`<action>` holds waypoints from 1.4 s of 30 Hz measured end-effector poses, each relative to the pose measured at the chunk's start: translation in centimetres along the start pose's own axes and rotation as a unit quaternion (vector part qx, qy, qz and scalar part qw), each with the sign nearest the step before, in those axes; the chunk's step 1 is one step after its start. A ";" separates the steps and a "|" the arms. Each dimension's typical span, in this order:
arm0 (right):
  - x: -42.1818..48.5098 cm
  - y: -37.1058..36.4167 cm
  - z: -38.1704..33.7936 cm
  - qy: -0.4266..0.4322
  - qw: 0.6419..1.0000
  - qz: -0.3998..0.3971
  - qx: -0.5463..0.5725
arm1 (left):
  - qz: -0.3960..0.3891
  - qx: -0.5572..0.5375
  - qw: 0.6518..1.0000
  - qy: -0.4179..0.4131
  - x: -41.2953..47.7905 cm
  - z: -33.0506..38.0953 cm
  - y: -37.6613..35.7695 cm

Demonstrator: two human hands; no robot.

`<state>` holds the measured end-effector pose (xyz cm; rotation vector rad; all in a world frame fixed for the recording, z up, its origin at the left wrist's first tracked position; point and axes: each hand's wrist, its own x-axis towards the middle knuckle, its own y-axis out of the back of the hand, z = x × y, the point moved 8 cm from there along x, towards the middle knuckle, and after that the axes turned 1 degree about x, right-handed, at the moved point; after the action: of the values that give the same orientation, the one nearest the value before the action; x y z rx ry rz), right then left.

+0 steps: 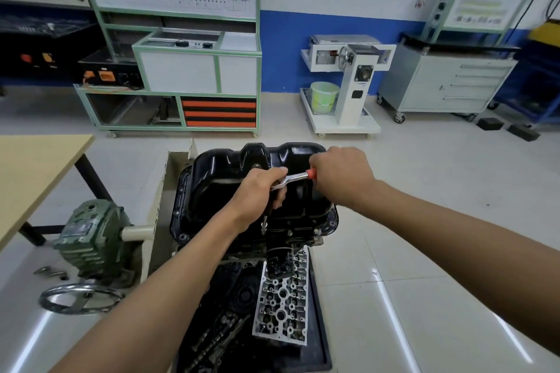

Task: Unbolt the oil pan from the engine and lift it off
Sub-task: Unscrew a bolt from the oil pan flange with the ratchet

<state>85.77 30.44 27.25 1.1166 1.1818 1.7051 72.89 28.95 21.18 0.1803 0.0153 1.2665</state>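
Two bare forearms, the left forearm (169, 290) and the right forearm (454, 230), reach away from the camera over a dark tray (319, 327) that holds a pale aluminium cylinder head (283, 303). Far left on the floor lies a chromed handwheel (80, 300), with a green gearbox (91, 239) just behind it and a wooden table (36, 166) beyond. Moving right, the left hand (260, 193) is curled around the head of a ratchet (292, 178), steadying it above an extension bar (264, 222) that drops to the near flange of the oil pan (230, 184). Its tip seems to sit on a flange bolt, though that spot is too small to be sure. The black oil pan sits on top of the upturned engine (291, 239), flange against the block. Further right, the right hand (342, 178) is wrapped tightly around the ratchet's red handle, above the pan's right side.
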 end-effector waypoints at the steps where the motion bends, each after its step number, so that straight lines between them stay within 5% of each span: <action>1: 0.8 0.1 -0.2 0.009 1.000 0.003 -0.013 | -0.014 0.002 1.000 0.008 0.1 0.0 -0.2; 14: 6.4 0.2 -3.8 0.103 0.991 0.051 -0.075 | -0.067 -0.022 0.996 0.056 1.0 -0.9 -0.3; 25: -3.6 -2.0 0.0 -0.044 0.981 -0.139 0.125 | -0.007 -0.037 0.998 0.044 0.3 -1.1 0.0; 28: -7.7 -3.0 -2.3 -0.058 0.911 -0.198 0.356 | 0.008 -0.038 0.998 0.042 0.2 -0.7 -0.5; 33: -12.7 -5.7 -7.9 -0.197 0.655 -0.260 0.681 | -0.001 -0.037 0.999 0.022 -0.1 0.0 -1.6; 35: -12.7 -5.8 -8.5 -0.216 0.617 -0.280 0.703 | 0.014 -0.045 0.999 0.016 -0.4 -0.1 -1.2; 37: -12.1 -5.3 -8.0 -0.204 0.645 -0.284 0.679 | 0.028 -0.050 0.998 0.017 -0.5 -0.4 -0.6; 42: -9.2 -3.8 -4.0 -0.119 0.858 -0.261 0.426 | 0.039 -0.045 0.998 0.022 -0.7 -0.6 -0.1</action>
<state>85.39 21.92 20.70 1.2751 1.9257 0.5758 72.68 28.38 20.53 0.0758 -0.0114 1.3467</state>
